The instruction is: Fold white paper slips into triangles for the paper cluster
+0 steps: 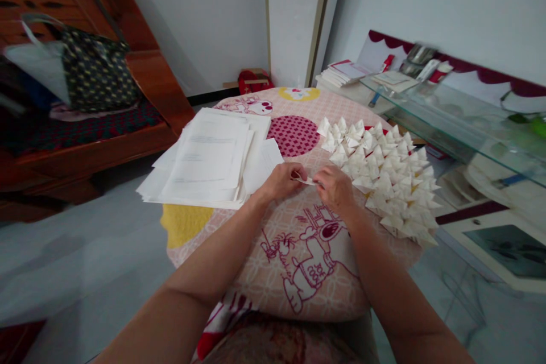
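Note:
Between my two hands, over the middle of the round table, is a small folded piece of paper (307, 181). My left hand (285, 180) pinches one end of it, and my right hand (335, 186) has fingers closed on the other end. Left of my hands lies a stack of printed paper sheets (205, 153), with a smaller sheet (267, 159) at its right side. To the right stands a dense group of pointed folded paper pieces (384, 170), several rows deep. The folds between my fingers are too small to make out.
A pink patterned cloth (307, 273) with cartoon figures covers the table. Along the right wall is a glass shelf (460, 125) holding papers and small items. A wooden bench (157, 85) with a dotted bag (96, 71) stands at the left.

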Demonstrator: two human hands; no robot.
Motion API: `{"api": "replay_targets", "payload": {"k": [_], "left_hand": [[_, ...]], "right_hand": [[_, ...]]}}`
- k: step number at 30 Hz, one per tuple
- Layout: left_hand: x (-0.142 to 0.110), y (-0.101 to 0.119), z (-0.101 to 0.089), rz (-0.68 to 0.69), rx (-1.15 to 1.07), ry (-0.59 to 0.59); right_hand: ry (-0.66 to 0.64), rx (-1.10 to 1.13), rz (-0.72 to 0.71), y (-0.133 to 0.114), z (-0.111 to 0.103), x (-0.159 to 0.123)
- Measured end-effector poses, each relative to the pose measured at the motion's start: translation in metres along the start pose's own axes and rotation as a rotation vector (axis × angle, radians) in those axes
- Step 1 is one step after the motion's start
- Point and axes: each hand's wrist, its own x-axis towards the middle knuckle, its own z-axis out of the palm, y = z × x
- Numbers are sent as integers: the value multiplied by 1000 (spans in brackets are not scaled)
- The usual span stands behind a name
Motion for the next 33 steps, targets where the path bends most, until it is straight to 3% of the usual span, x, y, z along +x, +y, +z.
{"api": "replay_targets", "payload": {"k": [3, 5, 15, 22, 33], "left_hand": [[-6, 2, -4, 75, 305, -98], [-10, 5, -5, 130, 411, -140], [-17, 16, -3, 144, 557, -207], [-15, 14, 0, 150, 583, -172], [-7, 12, 2, 1, 595, -122]], "right_hand": [[-169, -42, -38, 1, 0, -7], [-215, -26, -57, 2, 0, -11], [-316, 107, -30, 2, -13, -8], [-278, 166, -19, 3, -13, -4], [-201, 296, 184, 11, -10, -3]]}}
